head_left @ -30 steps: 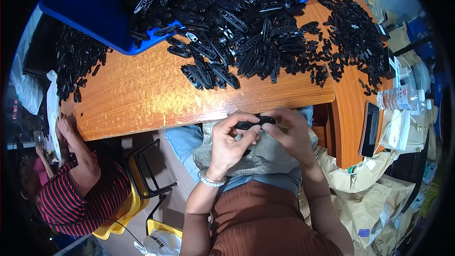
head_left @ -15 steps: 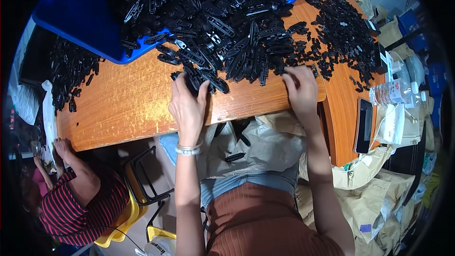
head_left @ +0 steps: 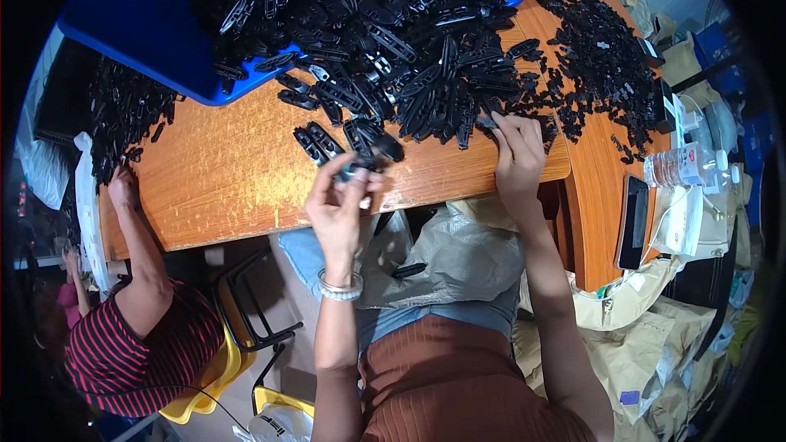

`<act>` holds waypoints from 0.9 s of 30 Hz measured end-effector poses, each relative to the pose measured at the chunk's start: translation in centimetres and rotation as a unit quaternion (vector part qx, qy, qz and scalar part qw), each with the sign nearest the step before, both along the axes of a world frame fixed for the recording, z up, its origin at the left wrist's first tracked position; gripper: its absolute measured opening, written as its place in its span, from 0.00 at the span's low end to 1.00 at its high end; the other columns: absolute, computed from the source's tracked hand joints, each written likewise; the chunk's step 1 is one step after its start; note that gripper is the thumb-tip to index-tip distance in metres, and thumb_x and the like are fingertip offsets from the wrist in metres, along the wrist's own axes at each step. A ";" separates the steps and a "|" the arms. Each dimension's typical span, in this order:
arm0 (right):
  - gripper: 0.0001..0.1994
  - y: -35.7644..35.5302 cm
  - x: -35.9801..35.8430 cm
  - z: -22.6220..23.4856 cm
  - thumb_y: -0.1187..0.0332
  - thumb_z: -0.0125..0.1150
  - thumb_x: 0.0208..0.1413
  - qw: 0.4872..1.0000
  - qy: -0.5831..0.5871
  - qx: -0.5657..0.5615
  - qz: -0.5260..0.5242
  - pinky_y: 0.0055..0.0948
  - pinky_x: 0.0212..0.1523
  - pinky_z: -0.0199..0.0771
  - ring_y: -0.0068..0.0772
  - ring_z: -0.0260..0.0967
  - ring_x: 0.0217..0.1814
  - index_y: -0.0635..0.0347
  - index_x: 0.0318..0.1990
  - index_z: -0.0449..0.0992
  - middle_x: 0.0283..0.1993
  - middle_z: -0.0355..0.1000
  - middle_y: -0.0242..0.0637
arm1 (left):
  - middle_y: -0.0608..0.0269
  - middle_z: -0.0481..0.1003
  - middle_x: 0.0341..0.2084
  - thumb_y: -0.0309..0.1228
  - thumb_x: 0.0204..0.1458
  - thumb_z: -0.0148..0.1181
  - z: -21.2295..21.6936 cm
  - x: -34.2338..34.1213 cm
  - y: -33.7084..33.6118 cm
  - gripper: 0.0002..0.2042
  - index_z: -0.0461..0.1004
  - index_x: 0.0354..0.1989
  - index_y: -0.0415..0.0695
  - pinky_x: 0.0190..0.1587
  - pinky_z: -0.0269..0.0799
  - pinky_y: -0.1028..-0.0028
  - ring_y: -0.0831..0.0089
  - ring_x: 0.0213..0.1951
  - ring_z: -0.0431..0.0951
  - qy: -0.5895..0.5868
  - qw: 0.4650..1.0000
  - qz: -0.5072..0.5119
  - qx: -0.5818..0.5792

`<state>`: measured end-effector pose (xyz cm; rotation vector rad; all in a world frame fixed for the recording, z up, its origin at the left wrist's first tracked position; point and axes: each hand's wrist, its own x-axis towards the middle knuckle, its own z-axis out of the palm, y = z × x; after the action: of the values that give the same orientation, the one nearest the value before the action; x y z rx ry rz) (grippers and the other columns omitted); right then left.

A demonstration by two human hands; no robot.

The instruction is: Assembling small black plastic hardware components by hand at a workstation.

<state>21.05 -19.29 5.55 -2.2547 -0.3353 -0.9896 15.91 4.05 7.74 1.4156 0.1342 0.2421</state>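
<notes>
Left hand (head_left: 334,206) draws back from the heap of long black pieces (head_left: 446,94) with a black piece (head_left: 354,170) in its pinch

Half a second ago these fingers are down among the near pieces; now one piece is off the table (head_left: 237,184) and in hand, just in front of the heap; thumb and fingers nearly close on it, though blur hides its detail; the left forearm points forward, wrist near the table's front edge; the right hand (head_left: 521,151) reaches farther forward, fingers bent down at the edge of the small black parts (head_left: 602,65); whether it grips one, I cannot tell.
</notes>
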 end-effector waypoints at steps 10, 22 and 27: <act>0.07 3.5 -5.9 5.9 0.81 0.61 0.42 0.935 0.196 0.159 0.250 0.22 0.30 0.61 0.28 0.63 0.33 0.66 0.32 0.77 0.28 0.67 0.34 | 0.54 0.77 0.27 0.13 0.48 0.55 2.6 -2.6 -2.0 0.12 0.69 0.43 0.31 0.34 0.77 0.80 0.73 0.30 0.79 0.014 0.982 -0.183 -0.043; 0.14 3.7 -6.2 6.1 0.78 0.66 0.39 0.922 0.239 0.131 0.276 0.23 0.36 0.63 0.28 0.65 0.38 0.63 0.38 0.76 0.34 0.69 0.33 | 0.60 0.76 0.29 0.16 0.47 0.58 2.7 -3.1 -2.0 0.10 0.70 0.40 0.33 0.28 0.71 0.84 0.80 0.25 0.75 0.092 0.974 -0.203 -0.040; 0.15 2.3 -7.0 3.4 0.75 0.67 0.42 0.790 0.422 0.310 0.319 0.19 0.34 0.63 0.20 0.64 0.35 0.65 0.41 0.76 0.34 0.72 0.31 | 0.68 0.73 0.25 0.19 0.43 0.62 3.1 -3.1 -2.8 0.07 0.74 0.33 0.37 0.21 0.59 0.87 0.90 0.18 0.62 0.041 0.974 -0.200 0.097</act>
<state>14.04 -16.97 8.92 -1.5548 -0.2711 0.2850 12.85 1.21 10.79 1.6131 -0.1110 -0.1403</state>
